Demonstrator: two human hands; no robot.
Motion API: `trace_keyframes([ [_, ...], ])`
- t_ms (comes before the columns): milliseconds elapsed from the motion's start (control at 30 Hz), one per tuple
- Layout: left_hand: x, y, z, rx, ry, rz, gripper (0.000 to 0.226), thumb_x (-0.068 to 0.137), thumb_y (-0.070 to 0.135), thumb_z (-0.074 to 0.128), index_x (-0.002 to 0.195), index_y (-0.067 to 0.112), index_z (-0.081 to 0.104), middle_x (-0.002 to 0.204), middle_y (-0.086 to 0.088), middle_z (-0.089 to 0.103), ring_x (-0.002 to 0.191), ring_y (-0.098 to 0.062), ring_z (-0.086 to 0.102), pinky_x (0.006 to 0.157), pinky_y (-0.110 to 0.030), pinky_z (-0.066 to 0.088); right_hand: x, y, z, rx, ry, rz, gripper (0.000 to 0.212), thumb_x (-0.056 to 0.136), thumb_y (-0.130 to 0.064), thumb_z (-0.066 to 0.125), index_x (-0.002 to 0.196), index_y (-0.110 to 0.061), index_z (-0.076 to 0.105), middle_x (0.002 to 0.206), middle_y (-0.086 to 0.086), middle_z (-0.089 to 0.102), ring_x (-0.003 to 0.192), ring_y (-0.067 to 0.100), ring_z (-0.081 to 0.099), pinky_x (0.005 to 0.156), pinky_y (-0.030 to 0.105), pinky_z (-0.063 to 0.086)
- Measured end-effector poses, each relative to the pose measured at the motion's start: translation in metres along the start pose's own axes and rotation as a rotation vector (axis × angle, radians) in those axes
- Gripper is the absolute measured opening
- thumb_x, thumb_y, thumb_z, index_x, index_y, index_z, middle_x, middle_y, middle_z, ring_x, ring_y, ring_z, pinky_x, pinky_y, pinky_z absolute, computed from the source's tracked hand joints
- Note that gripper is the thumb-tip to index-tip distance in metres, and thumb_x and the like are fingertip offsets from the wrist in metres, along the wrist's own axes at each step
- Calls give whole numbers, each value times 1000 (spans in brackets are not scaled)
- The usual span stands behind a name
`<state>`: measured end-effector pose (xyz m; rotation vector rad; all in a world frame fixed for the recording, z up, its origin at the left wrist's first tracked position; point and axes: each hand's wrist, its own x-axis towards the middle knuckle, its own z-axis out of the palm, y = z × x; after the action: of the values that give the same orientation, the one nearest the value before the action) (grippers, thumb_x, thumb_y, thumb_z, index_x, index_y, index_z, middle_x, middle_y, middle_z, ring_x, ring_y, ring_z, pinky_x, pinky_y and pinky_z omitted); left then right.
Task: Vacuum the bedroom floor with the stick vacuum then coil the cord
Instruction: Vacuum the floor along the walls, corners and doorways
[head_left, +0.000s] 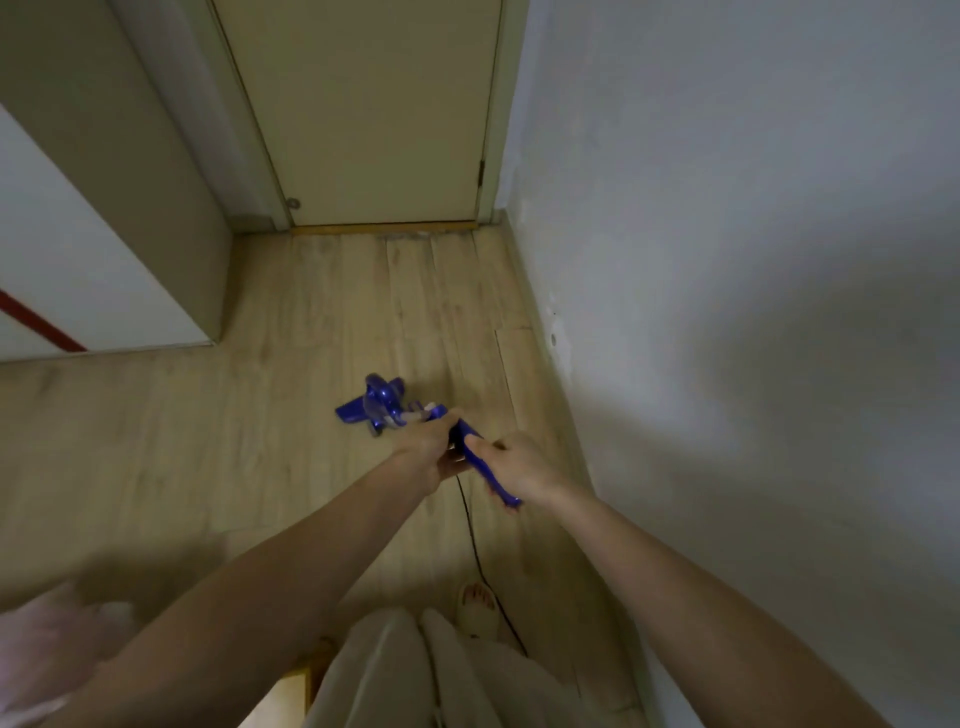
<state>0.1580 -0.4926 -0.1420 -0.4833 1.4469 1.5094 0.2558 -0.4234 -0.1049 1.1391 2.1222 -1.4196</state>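
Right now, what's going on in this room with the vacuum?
A person stands in a narrow stretch of wood floor and holds a blue stick vacuum with both hands. The left hand grips the handle further down, the right hand grips its upper end. The vacuum's head sits on the floor, pointed toward a closed door, with a wall on the right. A black cord trails back along the floor past the person's foot, not coiled.

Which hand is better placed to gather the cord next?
Left, probably. The black cord drops just below the left hand, while the right hand grips the blue vacuum handle and can keep steadying it.
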Motion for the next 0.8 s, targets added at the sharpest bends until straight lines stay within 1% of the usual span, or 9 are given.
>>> trace_keyframes([
  [67, 18, 10, -9, 18, 30, 17, 21, 97, 12, 53, 116, 6, 50, 88, -12, 57, 75, -24, 59, 60, -38, 52, 23, -7, 9, 10, -19, -12, 50, 101, -45, 42, 75, -5, 56, 58, 7, 58, 30, 9, 49, 35, 18, 39],
  [200, 52, 32, -21, 61, 52, 44, 22, 98, 16, 53, 117, 5, 51, 93, -13, 58, 76, -25, 60, 60, -37, 52, 67, -21, 21, 42, -46, -3, 46, 101, -46, 42, 87, -4, 58, 63, 6, 60, 36, 12, 52, 35, 20, 41],
  [333, 80, 52, -22, 99, 81, 71, 17, 99, 17, 52, 112, 6, 51, 87, -10, 58, 75, -24, 60, 66, -38, 54, 104, -32, 24, 60, -41, -8, 43, 100, -47, 43, 82, -10, 53, 65, 5, 59, 40, 14, 52, 39, 22, 43],
  [433, 97, 64, -20, 113, 84, 93, 21, 99, 18, 52, 116, 5, 51, 89, -10, 60, 79, -25, 61, 68, -38, 55, 125, -39, 21, 66, -43, -16, 43, 100, -47, 43, 80, -10, 52, 65, 6, 58, 40, 14, 51, 40, 24, 43],
  [500, 105, 69, -18, 110, 86, 99, 23, 99, 18, 52, 118, 5, 51, 91, -11, 60, 83, -28, 62, 72, -40, 55, 135, -42, 19, 64, -45, -25, 43, 100, -46, 43, 80, -9, 51, 64, 6, 57, 40, 14, 51, 39, 24, 43],
  [567, 110, 72, -17, 108, 93, 102, 26, 99, 18, 51, 121, 3, 51, 99, -15, 60, 92, -31, 62, 76, -42, 55, 141, -43, 17, 73, -54, -35, 43, 101, -45, 43, 84, -6, 53, 63, 7, 56, 40, 14, 50, 39, 24, 43],
  [633, 112, 74, -17, 111, 97, 103, 29, 99, 18, 51, 124, 3, 51, 107, -17, 61, 96, -32, 63, 75, -42, 55, 143, -43, 16, 71, -59, -44, 43, 101, -44, 42, 88, -5, 54, 64, 7, 56, 41, 14, 50, 39, 24, 43],
  [700, 111, 73, -17, 107, 94, 98, 29, 99, 18, 51, 125, 4, 50, 109, -17, 60, 97, -32, 62, 75, -41, 56, 142, -43, 17, 57, -63, -45, 44, 101, -45, 41, 89, -5, 54, 64, 6, 56, 42, 14, 49, 39, 23, 43],
  [800, 106, 71, -18, 103, 74, 90, 28, 99, 18, 51, 123, 3, 51, 106, -17, 59, 93, -30, 62, 76, -40, 56, 135, -43, 16, 23, -57, -45, 44, 101, -46, 40, 91, -5, 54, 65, 5, 56, 42, 13, 49, 40, 23, 42],
])
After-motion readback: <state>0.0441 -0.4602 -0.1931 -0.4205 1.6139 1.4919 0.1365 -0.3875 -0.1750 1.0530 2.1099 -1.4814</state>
